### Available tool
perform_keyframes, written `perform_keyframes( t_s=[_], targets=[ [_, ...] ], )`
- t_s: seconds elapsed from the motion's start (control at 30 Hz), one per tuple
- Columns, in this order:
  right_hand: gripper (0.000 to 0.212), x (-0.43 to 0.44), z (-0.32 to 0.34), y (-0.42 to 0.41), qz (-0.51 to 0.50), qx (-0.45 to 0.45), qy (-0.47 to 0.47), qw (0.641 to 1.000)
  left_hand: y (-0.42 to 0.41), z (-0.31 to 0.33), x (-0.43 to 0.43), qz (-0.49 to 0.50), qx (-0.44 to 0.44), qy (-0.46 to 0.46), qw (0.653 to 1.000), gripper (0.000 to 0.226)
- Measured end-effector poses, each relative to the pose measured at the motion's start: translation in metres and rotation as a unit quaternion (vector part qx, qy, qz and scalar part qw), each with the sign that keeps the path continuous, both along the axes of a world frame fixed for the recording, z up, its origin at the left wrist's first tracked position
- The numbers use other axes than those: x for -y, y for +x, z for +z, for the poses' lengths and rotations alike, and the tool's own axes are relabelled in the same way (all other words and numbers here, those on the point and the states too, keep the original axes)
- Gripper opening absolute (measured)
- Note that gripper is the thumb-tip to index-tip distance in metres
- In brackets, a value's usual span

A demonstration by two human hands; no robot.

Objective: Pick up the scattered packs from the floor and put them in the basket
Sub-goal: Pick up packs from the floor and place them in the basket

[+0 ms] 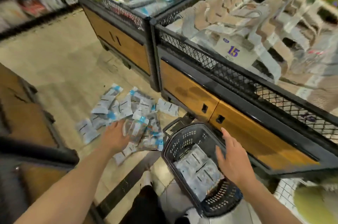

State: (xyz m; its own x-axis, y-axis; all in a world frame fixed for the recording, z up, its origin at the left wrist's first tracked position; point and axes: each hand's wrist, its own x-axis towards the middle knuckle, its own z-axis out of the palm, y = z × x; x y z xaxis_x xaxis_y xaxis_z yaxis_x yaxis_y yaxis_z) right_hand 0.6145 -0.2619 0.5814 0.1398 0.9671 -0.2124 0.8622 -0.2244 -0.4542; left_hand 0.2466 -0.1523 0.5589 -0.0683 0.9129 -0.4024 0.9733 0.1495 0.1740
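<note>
Two bare forearms reached in from the bottom edge. On the left, the left hand [114, 136] lay palm down on the scattered packs [128, 108], its fingers stretched flat across the near edge of the pile, touching it with nothing closed in them. Those packs, pale with blue tops, were heaped on the tan floor [64, 59], overlapping one another. Just right of the pile stood the dark basket [165, 150], with several packs in the basket [196, 167] lying flat. Over its right rim hung the right hand [232, 157], fingers straight and slightly spread, holding nothing. Further right ran a wood-panelled display bin [186, 90] with mesh sides, carrying a price sign [233, 51] marked 15.
</note>
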Motion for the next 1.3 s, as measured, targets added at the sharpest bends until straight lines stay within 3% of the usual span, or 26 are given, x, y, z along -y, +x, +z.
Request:
perform_keyframes(
  t_s=[0.3,0.63,0.97,1.1,1.2,1.3],
  targets=[
    [0.068,-0.083,0.023,-0.135,0.086,0.065,0.019,0.994,-0.165,0.019,-0.023,0.089,0.006,-0.008,0.996,0.074],
    [0.070,-0.190,0.009,-0.325,0.154,0.052,-0.011,0.987,-0.319,0.012,-0.071,0.126,-0.007,-0.029,0.992,0.069],
    [0.069,-0.251,-0.059,-0.363,0.195,0.065,-0.103,0.973,-0.342,-0.047,-0.110,0.148,0.006,-0.117,0.982,0.072],
    [0.071,-0.290,-0.102,-0.371,0.195,0.057,-0.146,0.968,-0.344,-0.072,-0.131,0.138,-0.012,-0.109,0.984,0.070],
    [0.072,-0.320,-0.155,-0.379,0.211,0.042,-0.171,0.962,-0.346,-0.118,-0.153,0.142,-0.027,-0.103,0.984,0.068],
    [0.071,-0.340,-0.231,-0.385,0.203,0.029,-0.206,0.957,-0.342,-0.201,-0.176,0.148,-0.034,-0.152,0.977,0.069]
  ],
)
